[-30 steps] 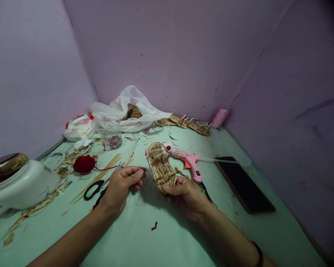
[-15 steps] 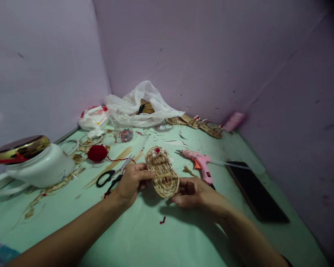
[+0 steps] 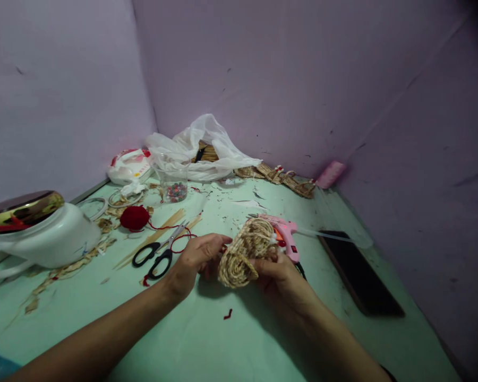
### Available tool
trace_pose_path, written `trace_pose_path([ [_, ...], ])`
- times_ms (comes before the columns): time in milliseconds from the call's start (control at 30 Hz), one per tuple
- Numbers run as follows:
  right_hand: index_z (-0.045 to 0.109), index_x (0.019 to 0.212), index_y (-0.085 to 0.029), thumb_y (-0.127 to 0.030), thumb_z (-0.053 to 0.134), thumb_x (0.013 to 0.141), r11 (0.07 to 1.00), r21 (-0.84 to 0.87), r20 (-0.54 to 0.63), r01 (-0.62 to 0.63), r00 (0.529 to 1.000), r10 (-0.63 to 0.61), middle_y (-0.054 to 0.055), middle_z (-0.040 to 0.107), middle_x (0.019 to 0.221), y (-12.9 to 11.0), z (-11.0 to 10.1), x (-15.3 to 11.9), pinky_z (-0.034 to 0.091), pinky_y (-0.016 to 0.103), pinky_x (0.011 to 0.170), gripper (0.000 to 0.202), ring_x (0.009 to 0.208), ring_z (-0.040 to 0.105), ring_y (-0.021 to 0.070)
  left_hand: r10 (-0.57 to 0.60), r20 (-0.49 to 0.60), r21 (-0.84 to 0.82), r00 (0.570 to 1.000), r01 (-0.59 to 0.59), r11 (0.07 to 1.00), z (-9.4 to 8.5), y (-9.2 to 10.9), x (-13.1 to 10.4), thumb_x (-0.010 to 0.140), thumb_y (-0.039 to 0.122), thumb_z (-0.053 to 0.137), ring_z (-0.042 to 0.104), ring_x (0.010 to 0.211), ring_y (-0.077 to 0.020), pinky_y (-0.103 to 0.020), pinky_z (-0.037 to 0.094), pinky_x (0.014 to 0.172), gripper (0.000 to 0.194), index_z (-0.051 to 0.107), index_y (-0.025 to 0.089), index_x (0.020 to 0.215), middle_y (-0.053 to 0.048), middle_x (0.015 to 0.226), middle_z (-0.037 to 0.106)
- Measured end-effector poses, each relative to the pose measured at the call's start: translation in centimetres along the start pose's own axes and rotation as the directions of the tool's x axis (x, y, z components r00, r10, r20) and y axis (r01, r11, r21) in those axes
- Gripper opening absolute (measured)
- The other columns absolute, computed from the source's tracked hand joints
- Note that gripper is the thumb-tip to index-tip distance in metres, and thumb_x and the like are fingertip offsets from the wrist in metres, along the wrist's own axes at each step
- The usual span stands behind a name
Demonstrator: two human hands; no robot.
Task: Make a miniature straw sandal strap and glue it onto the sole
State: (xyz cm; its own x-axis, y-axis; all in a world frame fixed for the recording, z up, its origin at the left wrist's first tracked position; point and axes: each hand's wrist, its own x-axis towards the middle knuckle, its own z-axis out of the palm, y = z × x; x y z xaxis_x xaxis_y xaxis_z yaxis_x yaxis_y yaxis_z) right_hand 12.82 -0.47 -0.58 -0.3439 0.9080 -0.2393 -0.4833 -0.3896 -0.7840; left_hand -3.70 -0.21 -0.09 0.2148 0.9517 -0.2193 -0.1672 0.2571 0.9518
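Note:
A small woven straw slipper (image 3: 245, 252) is held tilted above the table, its coiled end toward me. White and red beads show at its right side. My right hand (image 3: 284, 273) is closed on its right edge, thumb on top. At the left edge, my left hand (image 3: 201, 260) is closed with its fingertips against the straw, some fingers hidden behind. Just past the slipper lies a pink glue gun (image 3: 289, 233), partly covered by it. Black-handled scissors (image 3: 161, 252) rest left of my left hand, with red yarn (image 3: 189, 233) near their blades.
A red yarn ball (image 3: 134, 218), a cup of beads (image 3: 176, 191) and a white pot (image 3: 59, 239) stand left. A white plastic bag (image 3: 207, 143) and more straw pieces (image 3: 287, 180) lie at the back. On the right is a dark phone-like slab (image 3: 362, 276). A red yarn scrap (image 3: 228, 314) lies in front.
The slipper has been turned and tipped, its beaded end swinging right toward my right hand. My right hand has shifted its grip; my left hand has moved slightly along the left edge.

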Motion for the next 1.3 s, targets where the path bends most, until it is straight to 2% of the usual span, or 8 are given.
trace_pose_path([
  [167,0.064,0.091,-0.016,-0.01,0.068,0.06,0.994,0.074,-0.087,0.08,0.993,-0.074,0.006,0.069,0.085,-0.1,0.1,0.1,0.047,0.035,0.076,0.032,0.08,0.062,0.0214,0.132,-0.121,-0.037,0.984,-0.137,0.99,-0.4,-0.4,0.0,0.07,0.048,0.055,0.046,0.05,-0.0079,-0.019,0.028,0.039,0.041,0.058,0.013,0.089,-0.003,0.074,0.055],
  [467,0.064,0.078,-0.014,-0.013,0.072,0.057,0.997,0.026,-0.102,0.074,0.992,-0.071,0.008,0.069,0.083,0.1,0.4,0.1,0.047,0.036,0.078,0.023,0.079,0.062,0.0225,0.03,-0.125,0.091,0.992,-0.018,0.996,0.2,-0.9,0.1,0.063,0.031,0.062,0.04,0.039,-0.0062,-0.017,0.025,0.037,0.019,0.058,0.013,0.062,0.003,0.045,0.049],
  [800,0.06,0.105,-0.02,-0.014,0.072,0.053,0.981,-0.096,0.026,0.168,0.986,-0.166,0.009,0.062,0.11,0.0,-0.5,0.5,0.038,0.039,0.09,0.054,0.104,0.054,0.0257,-0.013,-0.116,0.179,0.993,0.033,0.983,0.8,-1.0,0.0,0.062,0.036,0.064,0.031,0.033,-0.0048,-0.018,0.021,0.036,0.024,0.052,0.016,0.058,0.006,0.037,0.044],
  [933,0.061,0.101,-0.018,-0.011,0.069,0.053,0.967,-0.194,-0.065,0.162,0.982,-0.178,0.008,0.065,0.101,-0.3,-0.6,0.6,0.04,0.039,0.086,0.05,0.097,0.057,0.0248,-0.129,0.118,0.354,0.985,0.08,0.932,0.5,0.1,-0.5,0.059,0.029,0.065,0.038,0.038,-0.0063,-0.018,0.026,0.039,0.015,0.06,0.015,0.061,0.004,0.044,0.05],
  [1033,0.063,0.093,-0.016,-0.008,0.068,0.049,0.938,-0.314,-0.086,0.144,0.98,-0.179,0.006,0.065,0.091,-0.9,-0.7,0.5,0.042,0.036,0.082,0.045,0.089,0.059,0.0221,-0.326,0.325,0.612,0.888,0.066,0.788,-2.0,2.0,-0.8,0.05,0.019,0.07,0.045,0.045,-0.0088,-0.019,0.031,0.044,0.012,0.066,0.016,0.06,0.001,0.052,0.058],
  [1100,0.062,0.093,-0.015,-0.009,0.068,0.05,0.909,-0.395,-0.076,0.131,0.982,-0.175,0.005,0.064,0.084,-1.2,-0.7,0.4,0.044,0.033,0.075,0.044,0.081,0.059,0.0189,-0.358,0.301,0.704,0.884,0.047,0.708,-4.0,3.3,-0.8,0.052,0.02,0.07,0.045,0.044,-0.01,-0.019,0.031,0.043,0.007,0.067,0.016,0.056,0.0,0.049,0.057],
  [1200,0.059,0.096,-0.015,-0.009,0.067,0.052,0.892,-0.438,-0.069,0.11,0.985,-0.155,0.001,0.061,0.074,-1.3,-0.5,0.1,0.045,0.029,0.066,0.045,0.07,0.059,0.0143,-0.028,0.032,0.619,0.999,0.002,0.786,-5.4,4.7,-0.7,0.062,0.033,0.064,0.041,0.04,-0.0096,-0.019,0.029,0.04,0.019,0.061,0.018,0.051,0.001,0.042,0.051],
  [1300,0.056,0.096,-0.016,-0.011,0.071,0.052,0.924,-0.371,-0.05,0.093,0.991,-0.121,0.001,0.062,0.075,-1.2,-0.3,0.1,0.046,0.029,0.065,0.046,0.069,0.06,0.0141,0.276,-0.054,0.577,0.96,-0.195,0.793,-4.4,4.8,-0.9,0.061,0.032,0.066,0.053,0.062,-0.0145,-0.02,0.04,0.054,0.013,0.064,0.02,0.064,-0.002,0.067,0.062],
])
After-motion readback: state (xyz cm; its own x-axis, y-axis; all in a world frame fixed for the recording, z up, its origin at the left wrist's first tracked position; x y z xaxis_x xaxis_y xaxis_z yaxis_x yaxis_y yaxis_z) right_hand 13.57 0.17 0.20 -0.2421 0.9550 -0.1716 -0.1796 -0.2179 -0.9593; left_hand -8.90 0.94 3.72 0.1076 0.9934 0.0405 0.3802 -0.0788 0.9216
